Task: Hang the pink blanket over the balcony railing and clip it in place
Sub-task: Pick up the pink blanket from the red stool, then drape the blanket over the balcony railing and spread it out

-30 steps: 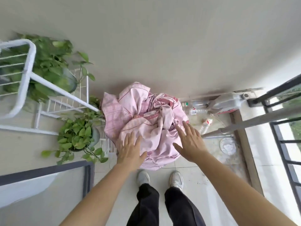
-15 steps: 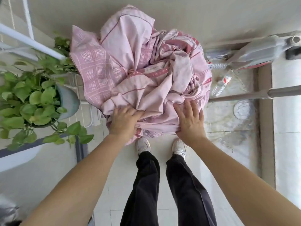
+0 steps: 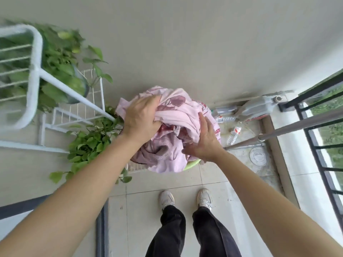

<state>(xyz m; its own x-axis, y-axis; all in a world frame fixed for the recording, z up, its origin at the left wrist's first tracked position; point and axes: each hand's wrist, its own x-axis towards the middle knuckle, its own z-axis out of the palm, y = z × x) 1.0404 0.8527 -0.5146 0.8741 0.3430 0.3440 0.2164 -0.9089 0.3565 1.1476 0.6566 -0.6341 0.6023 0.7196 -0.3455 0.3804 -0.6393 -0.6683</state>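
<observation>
Gathering crumpled pink patterned fabric blanket [image 3: 174, 108] from pale green plastic basin [image 3: 193, 163]: left hand [image 3: 142, 118] clenches top fold for lifting; right hand [image 3: 203, 141], fingers straight, steadies side; black metal balcony railing [image 3: 315, 89] well apart, rightward.

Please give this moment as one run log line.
pink blanket: bunched in green basin | left hand: grips it | right hand: flat on it | balcony railing: not yet draped
</observation>
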